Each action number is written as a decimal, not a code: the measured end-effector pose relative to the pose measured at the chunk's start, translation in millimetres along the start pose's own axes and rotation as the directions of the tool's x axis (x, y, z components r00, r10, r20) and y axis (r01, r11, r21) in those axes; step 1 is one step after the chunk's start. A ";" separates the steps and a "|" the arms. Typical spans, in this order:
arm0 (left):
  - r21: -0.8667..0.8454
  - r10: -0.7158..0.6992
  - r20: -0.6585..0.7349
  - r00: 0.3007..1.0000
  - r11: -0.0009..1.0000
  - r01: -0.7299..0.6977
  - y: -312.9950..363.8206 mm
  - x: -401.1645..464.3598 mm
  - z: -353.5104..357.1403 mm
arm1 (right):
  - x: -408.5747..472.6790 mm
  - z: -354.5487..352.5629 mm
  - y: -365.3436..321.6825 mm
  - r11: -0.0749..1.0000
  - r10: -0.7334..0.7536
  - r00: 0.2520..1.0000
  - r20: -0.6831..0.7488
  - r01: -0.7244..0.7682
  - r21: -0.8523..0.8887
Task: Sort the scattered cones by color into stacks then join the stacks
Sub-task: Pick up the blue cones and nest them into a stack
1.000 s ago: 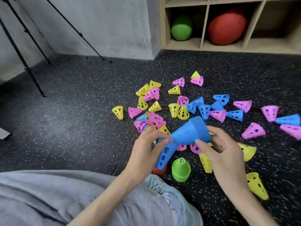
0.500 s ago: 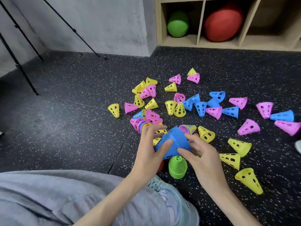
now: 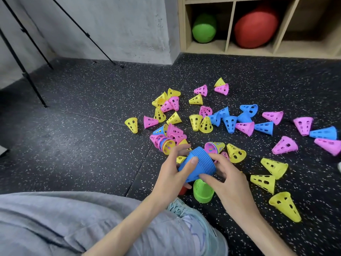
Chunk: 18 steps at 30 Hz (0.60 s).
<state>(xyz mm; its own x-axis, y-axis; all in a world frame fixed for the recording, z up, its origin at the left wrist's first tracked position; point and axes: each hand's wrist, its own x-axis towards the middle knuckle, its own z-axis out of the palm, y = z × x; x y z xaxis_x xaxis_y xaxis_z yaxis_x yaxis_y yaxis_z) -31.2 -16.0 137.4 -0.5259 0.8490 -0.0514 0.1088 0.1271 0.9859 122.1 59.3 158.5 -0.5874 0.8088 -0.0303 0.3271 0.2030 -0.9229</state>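
Blue stack [image 3: 198, 166]: nested cones, tilted, held between both hands.
Left hand [image 3: 173, 172]: fingers curled round it.
Right hand [image 3: 227, 179]: fingertips pinching its rims.
Green stack [image 3: 203, 193]: at 6 o'clock, just beside.

Speckled black rubber floor [image 3: 83, 145] strewn with yellow, pink, blue cones [image 3: 229, 123].

One head-worn wide-angle view looks forward and down, close over the hands [image 3: 199, 174], toward the floor [image 3: 83, 145] and far shelf [image 3: 230, 24].
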 end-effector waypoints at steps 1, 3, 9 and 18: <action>0.006 0.000 0.007 1.000 1.000 0.000 -1.1 1.8 -0.5 | -0.1 0.0 -0.5 1.000 0.008 1.000 -0.018 -0.009 -0.008; 0.048 0.015 0.002 1.000 0.999 -0.015 -3.2 6.6 -2.3 | -0.1 -0.2 -0.8 0.999 0.032 0.998 -0.048 -0.033 -0.019; 0.326 0.049 -0.064 0.997 0.945 -0.026 -25.0 58.4 -36.3 | 2.0 -7.5 -1.0 0.996 0.082 0.991 -0.109 -0.084 -0.015; 0.780 -0.048 -0.064 0.997 0.621 0.080 -86.6 184.6 -101.1 | 9.3 -18.2 14.2 0.979 0.203 0.975 -0.092 -0.200 0.044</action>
<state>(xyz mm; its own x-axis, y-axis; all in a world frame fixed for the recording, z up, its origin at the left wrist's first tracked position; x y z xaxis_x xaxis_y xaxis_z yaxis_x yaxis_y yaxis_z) -223.0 77.8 58.6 -0.5836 0.8072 -0.0885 0.6834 0.5470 0.4835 134.7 79.8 152.1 -0.4380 0.8804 -0.1817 0.4048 0.0127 -0.9143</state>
